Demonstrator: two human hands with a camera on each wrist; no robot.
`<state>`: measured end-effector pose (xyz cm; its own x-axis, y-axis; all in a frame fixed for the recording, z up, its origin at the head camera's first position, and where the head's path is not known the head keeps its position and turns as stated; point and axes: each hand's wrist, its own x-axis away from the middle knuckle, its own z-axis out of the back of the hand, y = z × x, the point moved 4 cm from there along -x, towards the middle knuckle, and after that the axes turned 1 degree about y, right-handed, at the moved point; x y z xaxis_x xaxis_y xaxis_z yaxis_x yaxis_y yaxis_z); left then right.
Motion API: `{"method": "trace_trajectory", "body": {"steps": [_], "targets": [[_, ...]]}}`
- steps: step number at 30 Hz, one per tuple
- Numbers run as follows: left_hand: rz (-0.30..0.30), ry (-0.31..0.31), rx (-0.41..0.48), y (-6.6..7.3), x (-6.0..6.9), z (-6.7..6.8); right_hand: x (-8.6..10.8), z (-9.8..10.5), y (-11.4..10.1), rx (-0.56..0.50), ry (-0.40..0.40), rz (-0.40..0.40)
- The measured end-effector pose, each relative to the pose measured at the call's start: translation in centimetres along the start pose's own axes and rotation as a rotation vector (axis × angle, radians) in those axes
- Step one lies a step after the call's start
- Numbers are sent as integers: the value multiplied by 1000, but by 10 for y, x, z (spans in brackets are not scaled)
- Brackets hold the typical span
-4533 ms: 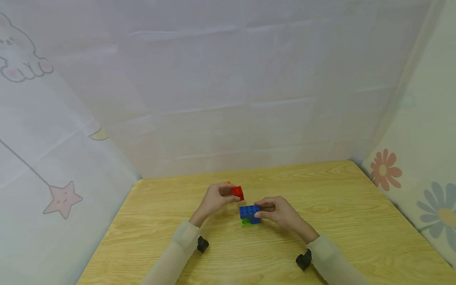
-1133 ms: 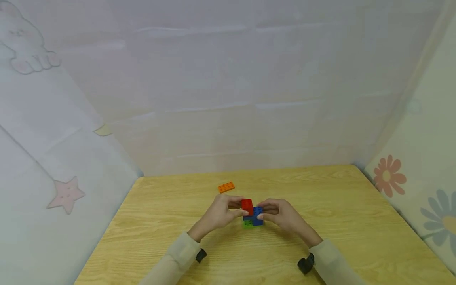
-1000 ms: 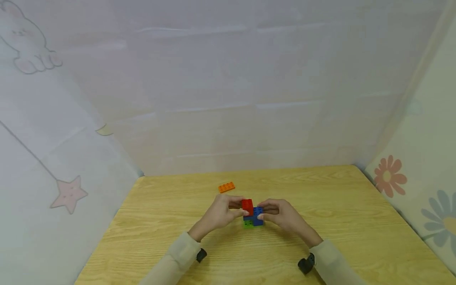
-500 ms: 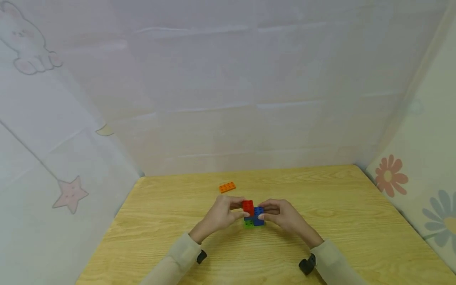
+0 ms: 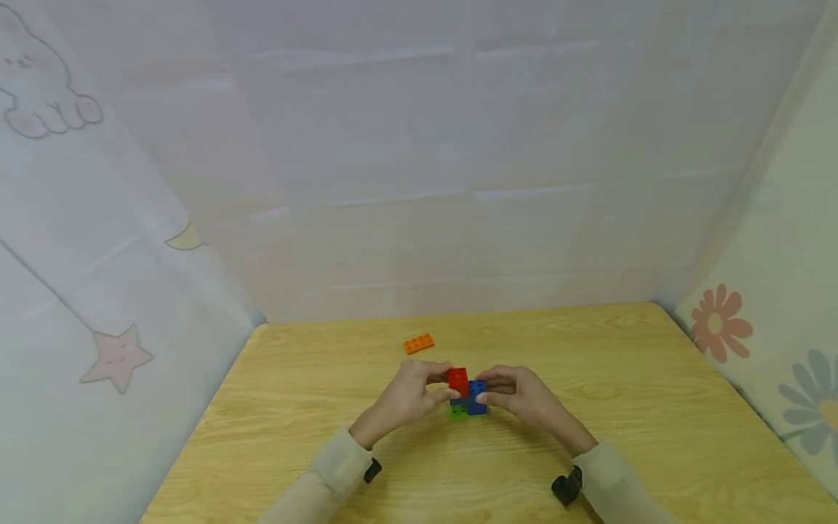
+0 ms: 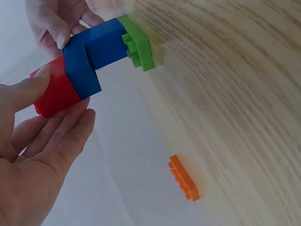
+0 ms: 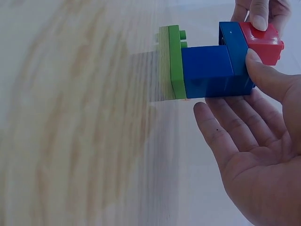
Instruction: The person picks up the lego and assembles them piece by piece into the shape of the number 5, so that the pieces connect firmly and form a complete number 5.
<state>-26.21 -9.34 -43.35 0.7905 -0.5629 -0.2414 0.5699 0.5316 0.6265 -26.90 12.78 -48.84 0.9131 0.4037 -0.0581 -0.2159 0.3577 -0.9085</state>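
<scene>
A small stack of toy building bricks stands on the wooden table. Its base is a thin green plate, which carries a blue block. On that lies a longer blue brick, sticking out to the left. The red brick sits on the overhanging left end, its underside against the blue. My left hand pinches the red brick between thumb and fingers. My right hand grips the upper blue brick at its right end, thumb in front and fingers behind.
An orange flat brick with studs up lies on the table behind my left hand, apart from the stack. A pale cloth wall rises along the table's back edge, with printed side walls left and right.
Since the oldest frame, my left hand has brought the red brick rightward and down onto the blue one, uncovering the orange brick. Over the last second both hands have hardly moved.
</scene>
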Motion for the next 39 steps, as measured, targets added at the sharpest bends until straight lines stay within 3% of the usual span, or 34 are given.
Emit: {"method": "trace_trajectory", "body": {"steps": [11, 21, 29, 39], "targets": [[8, 13, -61, 3, 2, 0, 0, -1, 0, -24, -10, 15], [-22, 27, -61, 2, 2, -3, 0, 0, 2, -19, -9, 13], [-4, 26, -79, 4, 1, -1, -1, 1, 0, -6, -1, 3], [-50, 38, -131, 4, 3, -4, -1, -2, 3, -24, 7, -10]]}}
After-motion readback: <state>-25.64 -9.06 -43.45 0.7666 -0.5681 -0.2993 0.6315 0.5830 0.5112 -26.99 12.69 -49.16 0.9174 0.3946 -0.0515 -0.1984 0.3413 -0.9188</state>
